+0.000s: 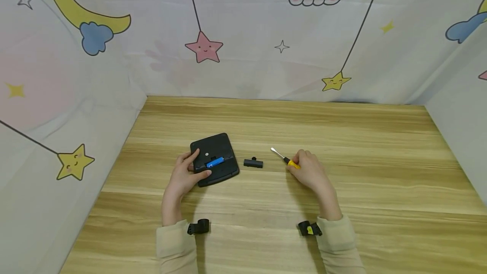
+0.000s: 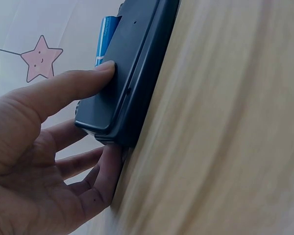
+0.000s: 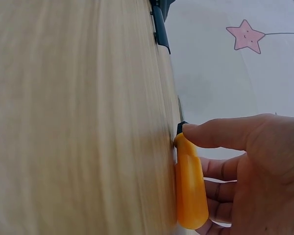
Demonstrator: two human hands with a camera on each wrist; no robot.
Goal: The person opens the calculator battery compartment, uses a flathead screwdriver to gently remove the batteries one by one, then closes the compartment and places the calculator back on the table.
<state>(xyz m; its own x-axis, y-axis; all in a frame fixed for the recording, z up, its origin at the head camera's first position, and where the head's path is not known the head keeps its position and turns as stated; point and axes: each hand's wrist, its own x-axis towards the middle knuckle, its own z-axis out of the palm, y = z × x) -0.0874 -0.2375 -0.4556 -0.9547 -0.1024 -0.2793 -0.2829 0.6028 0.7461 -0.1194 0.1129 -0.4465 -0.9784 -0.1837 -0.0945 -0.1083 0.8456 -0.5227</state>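
While two cream sleeves [image 1: 176, 246] reach in from the near edge, each with a small black wrist camera [image 1: 199, 226] at its cuff, both hands are busy on the pale wood-grain tabletop [image 1: 380, 160]. The left hand [image 1: 184, 176] grips the near left side of a flat black plastic device with rounded corners [image 1: 220, 145], its thumb pressed on the upturned face and other fingers curled around and beneath the edge. The right hand [image 1: 311, 171] pinches a yellow-handled screwdriver with a black collar and metal shaft [image 1: 287, 160], thumb near the collar, fingers curled behind the handle; the flat tip points away to the left. Whether the handle touches the wood, I cannot tell. Between device and screwdriver, apart from both, lies a narrow black plastic cover with a small tab on its far side [image 1: 253, 163]. A blue cylindrical battery [image 1: 215, 162] sits in the device's uncovered slot, standing partly proud of the casing in the left wrist view. Beyond the tabletop hangs a white fabric backdrop [image 1: 247, 12] printed with a smiling pink star [image 1: 204, 48] and a yellow crescent moon [image 1: 70, 7].
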